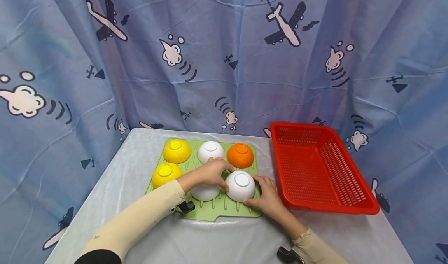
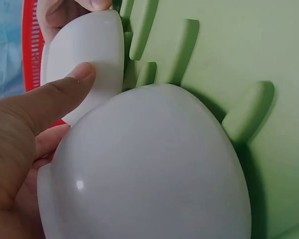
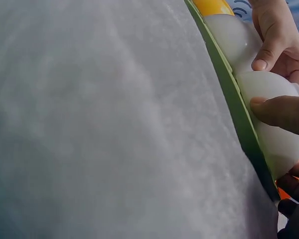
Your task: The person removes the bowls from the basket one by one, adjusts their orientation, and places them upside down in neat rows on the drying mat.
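A white bowl point(image 1: 240, 186) sits upside down at the front right of a green drying mat point(image 1: 224, 213), with a hand on each side of it. My left hand point(image 1: 214, 172) grips its left side; in the left wrist view the thumb point(image 2: 82, 72) presses on the white wall. On the opposite side my right hand point(image 1: 268, 197) holds the bowl between thumb and fingers, the thumb point(image 3: 276, 110) lying on its side in the right wrist view. Just left of it, a second upturned white bowl point(image 1: 205, 193) is partly hidden under my left forearm.
Behind stand an upturned white bowl point(image 1: 210, 151) and an orange bowl point(image 1: 240, 155). Two yellow bowls point(image 1: 177, 151) line the mat's left side. A red perforated basket point(image 1: 308, 170) is to the right on the pale table point(image 1: 119, 170). A blue patterned curtain point(image 1: 217, 62) hangs behind.
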Demonstrator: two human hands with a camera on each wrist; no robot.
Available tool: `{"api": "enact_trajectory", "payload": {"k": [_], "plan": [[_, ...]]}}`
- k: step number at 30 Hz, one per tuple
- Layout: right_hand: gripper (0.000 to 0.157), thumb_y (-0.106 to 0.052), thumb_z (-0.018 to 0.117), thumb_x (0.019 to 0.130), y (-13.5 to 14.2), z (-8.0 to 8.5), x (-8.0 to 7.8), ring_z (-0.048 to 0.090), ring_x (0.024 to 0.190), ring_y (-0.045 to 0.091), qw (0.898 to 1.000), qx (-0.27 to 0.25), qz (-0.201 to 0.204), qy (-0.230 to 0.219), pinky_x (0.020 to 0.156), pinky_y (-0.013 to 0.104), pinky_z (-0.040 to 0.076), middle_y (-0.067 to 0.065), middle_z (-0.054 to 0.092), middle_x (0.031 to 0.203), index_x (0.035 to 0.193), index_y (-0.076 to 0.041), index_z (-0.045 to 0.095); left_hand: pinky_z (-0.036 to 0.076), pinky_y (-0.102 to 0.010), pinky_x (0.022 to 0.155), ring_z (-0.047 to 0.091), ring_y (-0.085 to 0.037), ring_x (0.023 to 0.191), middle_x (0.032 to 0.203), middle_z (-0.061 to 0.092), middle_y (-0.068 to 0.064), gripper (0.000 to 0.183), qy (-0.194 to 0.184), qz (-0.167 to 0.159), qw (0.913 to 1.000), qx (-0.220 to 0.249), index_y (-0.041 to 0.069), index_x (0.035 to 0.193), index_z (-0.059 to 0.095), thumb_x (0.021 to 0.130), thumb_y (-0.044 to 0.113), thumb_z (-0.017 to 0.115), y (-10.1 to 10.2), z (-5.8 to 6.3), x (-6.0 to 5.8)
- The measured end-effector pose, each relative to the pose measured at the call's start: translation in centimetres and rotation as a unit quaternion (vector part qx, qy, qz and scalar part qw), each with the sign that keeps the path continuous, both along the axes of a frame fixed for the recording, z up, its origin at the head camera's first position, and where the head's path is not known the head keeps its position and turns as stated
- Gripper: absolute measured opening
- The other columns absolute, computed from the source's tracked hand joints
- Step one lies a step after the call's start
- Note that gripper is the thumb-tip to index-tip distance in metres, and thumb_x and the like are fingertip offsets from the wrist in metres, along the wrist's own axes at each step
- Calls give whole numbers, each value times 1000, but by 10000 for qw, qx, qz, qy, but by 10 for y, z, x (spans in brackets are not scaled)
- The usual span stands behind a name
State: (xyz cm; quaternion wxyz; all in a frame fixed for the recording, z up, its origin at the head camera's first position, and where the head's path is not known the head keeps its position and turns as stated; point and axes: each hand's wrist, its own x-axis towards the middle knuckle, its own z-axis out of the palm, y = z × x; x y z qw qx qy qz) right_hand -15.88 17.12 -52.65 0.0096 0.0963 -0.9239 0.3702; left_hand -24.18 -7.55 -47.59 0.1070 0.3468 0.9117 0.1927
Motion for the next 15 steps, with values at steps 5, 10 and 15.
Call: {"api": "enact_trajectory", "payload": {"k": [5, 10, 15], "plan": [[92, -26, 97, 68, 3, 1, 1, 41, 131, 38, 10000, 60, 45, -19, 107, 57, 26, 18, 53, 134, 144, -3, 52, 33, -34, 89, 53, -9, 104, 119, 73, 12, 65, 15, -42, 9998, -184, 22, 127, 73, 69, 42, 94, 6, 0, -1], [92, -28, 95, 70, 8, 4, 2, 40, 131, 38, 9998, 145, 102, -136, 106, 59, 27, 19, 51, 137, 146, -4, 50, 34, -35, 89, 52, -11, 104, 121, 73, 11, 63, 55, -53, 9993, -367, 22, 126, 74, 70, 43, 93, 12, 4, 0], [90, -29, 93, 73, 7, 9, 4, 43, 131, 39, 9996, 160, 211, -94, 109, 60, 32, 21, 52, 138, 146, -1, 49, 36, -38, 93, 52, -13, 112, 132, 68, 7, 71, 130, -67, 9984, -547, 22, 134, 68, 72, 47, 91, 10, 4, 5]]}}
